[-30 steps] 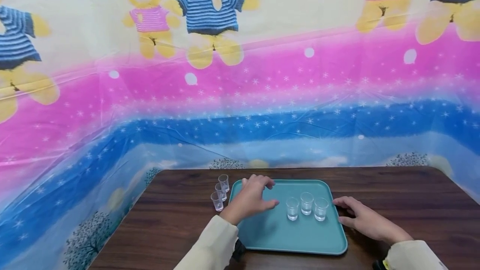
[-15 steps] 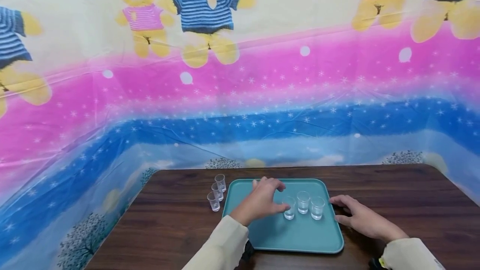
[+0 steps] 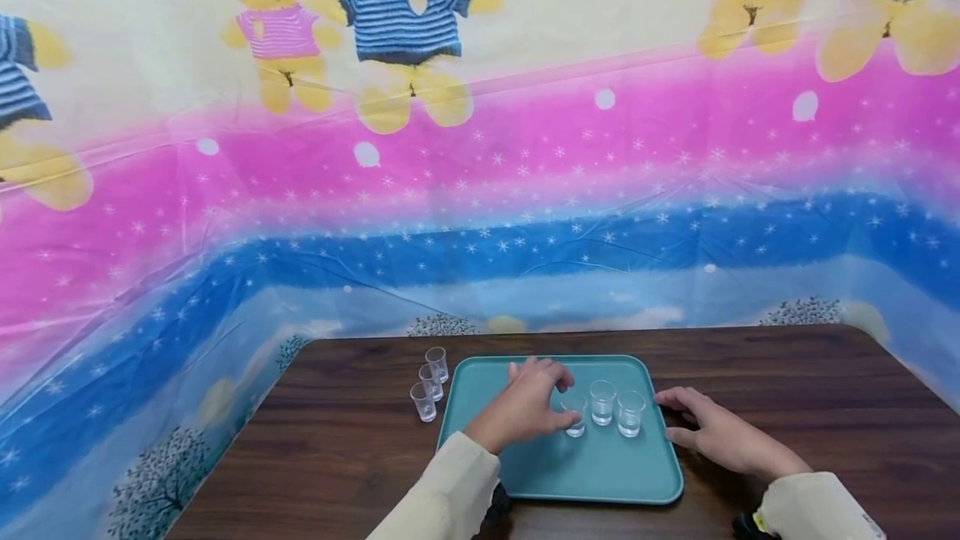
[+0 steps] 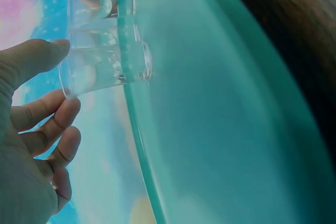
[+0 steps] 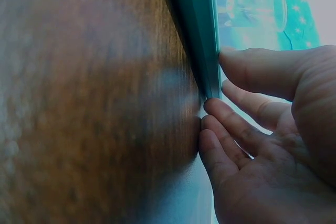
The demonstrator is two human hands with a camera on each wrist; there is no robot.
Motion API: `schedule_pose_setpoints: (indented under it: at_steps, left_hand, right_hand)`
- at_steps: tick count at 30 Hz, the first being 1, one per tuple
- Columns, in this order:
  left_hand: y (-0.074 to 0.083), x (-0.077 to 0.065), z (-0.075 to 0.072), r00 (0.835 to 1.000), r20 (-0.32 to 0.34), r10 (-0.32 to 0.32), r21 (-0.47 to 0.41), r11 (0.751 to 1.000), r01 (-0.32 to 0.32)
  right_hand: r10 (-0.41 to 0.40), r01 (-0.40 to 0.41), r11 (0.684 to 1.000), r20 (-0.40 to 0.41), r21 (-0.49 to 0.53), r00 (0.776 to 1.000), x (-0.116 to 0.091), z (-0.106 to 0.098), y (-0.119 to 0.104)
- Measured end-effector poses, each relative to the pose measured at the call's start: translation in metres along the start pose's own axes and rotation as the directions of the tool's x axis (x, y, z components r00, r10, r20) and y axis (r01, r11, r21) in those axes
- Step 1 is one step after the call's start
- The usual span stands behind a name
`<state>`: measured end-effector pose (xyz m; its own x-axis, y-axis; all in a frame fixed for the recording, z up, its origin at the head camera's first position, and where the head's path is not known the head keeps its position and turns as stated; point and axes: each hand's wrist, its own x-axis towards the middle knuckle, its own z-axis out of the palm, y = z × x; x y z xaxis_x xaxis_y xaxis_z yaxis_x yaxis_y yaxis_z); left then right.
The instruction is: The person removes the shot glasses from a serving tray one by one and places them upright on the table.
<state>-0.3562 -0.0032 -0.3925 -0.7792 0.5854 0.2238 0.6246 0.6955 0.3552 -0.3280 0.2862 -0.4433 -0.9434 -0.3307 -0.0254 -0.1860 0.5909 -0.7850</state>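
Note:
Three small clear shot glasses, each with some clear liquid, stand upright on a teal tray (image 3: 592, 477). My left hand (image 3: 525, 407) is at the leftmost shot glass (image 3: 575, 426), pinching its rim between thumb and fingertips; in the left wrist view that glass (image 4: 100, 69) still stands on the tray. Close beside it are the middle shot glass (image 3: 602, 407) and the right shot glass (image 3: 631, 417). My right hand (image 3: 720, 436) touches the tray's right edge. In the right wrist view its relaxed fingers and thumb (image 5: 257, 69) lie against the tray rim.
Left of the tray, three more clear shot glasses stand in a slanting row on the dark wooden table (image 3: 322, 440): a front one (image 3: 423, 405), a middle one (image 3: 431, 384) and a back one (image 3: 437, 367). A bear-printed sheet (image 3: 480, 190) hangs behind the table.
My left hand has moved right across the tray to the leftmost shot glass, and its thumb and fingers have closed in on the rim. The right hand has stayed at the tray's edge.

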Motion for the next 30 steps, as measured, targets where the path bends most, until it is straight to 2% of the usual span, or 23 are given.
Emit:
schedule_pose_setpoints:
  at_steps: [15, 30]
  left_hand:
    - [-0.001, 0.004, 0.002, 1.0, 0.024, -0.009, 0.019, 1.0, 0.008]
    - [-0.011, -0.008, -0.011, 1.0, -0.019, 0.007, -0.005, 1.0, -0.007]
  right_hand:
    - [0.003, -0.003, 1.0, 0.001, 0.006, 1.0, -0.001, -0.001, -0.001]
    - [0.024, -0.024, 1.0, 0.0, 0.01, 1.0, 0.001, 0.001, -0.002]
